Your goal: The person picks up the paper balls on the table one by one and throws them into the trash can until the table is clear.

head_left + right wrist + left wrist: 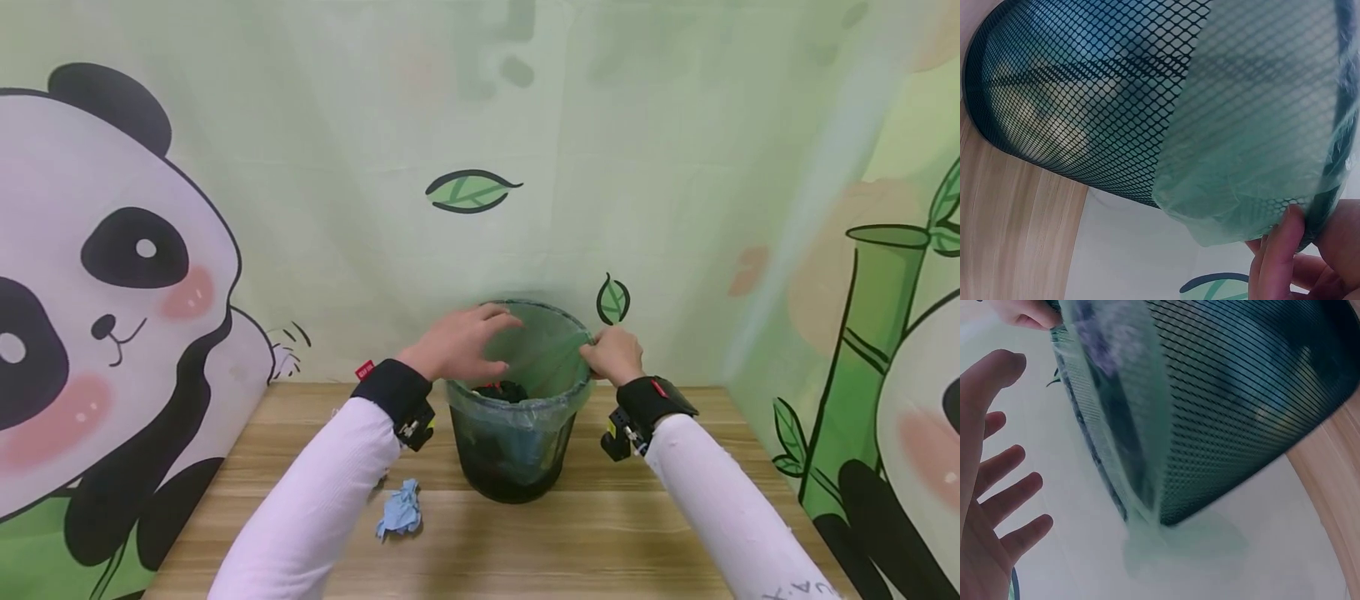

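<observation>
A black mesh trash bin [510, 467] stands upright on the table. A thin green trash bag [1210, 209] lines it, its edge folded down over the rim. At the bin's right rim, my right hand [617, 354] pinches the bag's edge, thumb and fingers on both sides of the rim in the right wrist view. My left hand [467, 343] is over the left part of the bin's mouth, fingers spread and holding nothing. In the left wrist view its fingers [1010, 494] stand apart from the bag. Dark and red items [504, 390] lie inside the bin.
A crumpled piece of light blue paper [401, 508] lies on the wooden table [630, 542], left of the bin. Beside my left sleeve another small scrap is partly hidden. A printed panda backdrop [352, 208] rises close behind the bin.
</observation>
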Demonstrator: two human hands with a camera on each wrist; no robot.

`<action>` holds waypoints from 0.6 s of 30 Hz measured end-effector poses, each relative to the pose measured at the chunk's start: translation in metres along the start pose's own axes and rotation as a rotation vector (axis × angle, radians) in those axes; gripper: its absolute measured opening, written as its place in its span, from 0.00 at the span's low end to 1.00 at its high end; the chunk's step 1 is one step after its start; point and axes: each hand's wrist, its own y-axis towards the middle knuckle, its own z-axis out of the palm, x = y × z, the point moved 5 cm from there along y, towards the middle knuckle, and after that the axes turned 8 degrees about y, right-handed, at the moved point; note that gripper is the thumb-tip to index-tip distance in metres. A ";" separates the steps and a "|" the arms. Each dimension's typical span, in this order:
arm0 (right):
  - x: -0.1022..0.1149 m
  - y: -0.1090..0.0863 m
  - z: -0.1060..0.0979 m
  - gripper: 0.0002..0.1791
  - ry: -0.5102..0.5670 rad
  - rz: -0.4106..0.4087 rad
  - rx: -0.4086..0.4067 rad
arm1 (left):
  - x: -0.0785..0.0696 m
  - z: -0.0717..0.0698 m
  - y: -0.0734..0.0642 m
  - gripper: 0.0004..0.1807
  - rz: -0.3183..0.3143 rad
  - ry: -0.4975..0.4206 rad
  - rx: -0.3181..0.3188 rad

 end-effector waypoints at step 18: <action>-0.001 0.001 0.000 0.20 0.003 0.003 -0.005 | 0.043 0.011 -0.056 0.37 -0.032 -0.034 -0.103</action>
